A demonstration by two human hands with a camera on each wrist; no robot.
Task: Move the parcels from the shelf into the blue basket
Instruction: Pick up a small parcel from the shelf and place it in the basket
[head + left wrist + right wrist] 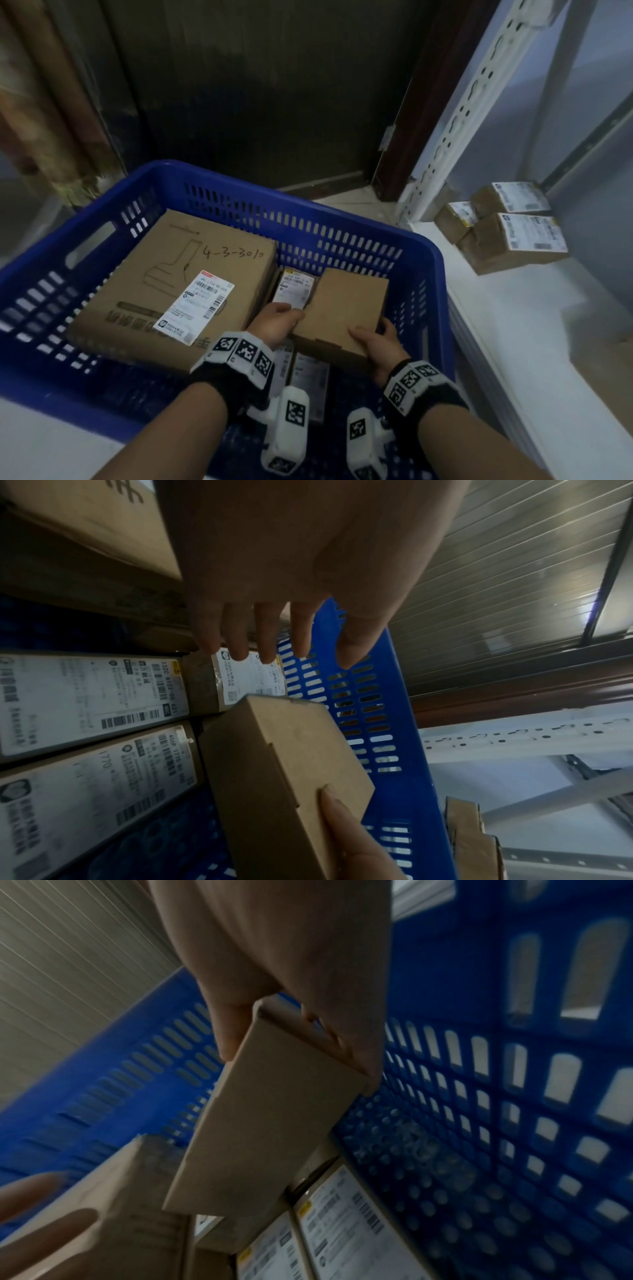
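Note:
A flat brown parcel hangs tilted inside the blue basket. My right hand grips its near right corner, thumb on top and fingers underneath; the right wrist view shows that pinch on the parcel. My left hand is at the parcel's left edge with straight fingers over a small labelled parcel. It holds nothing. A large cardboard box fills the basket's left half. Three taped parcels sit on the white shelf to the right.
Two more labelled parcels lie flat on the basket floor below my hands. The basket's slotted right wall is close to the held parcel. A perforated white shelf upright rises right of the basket. Behind it stands a dark door.

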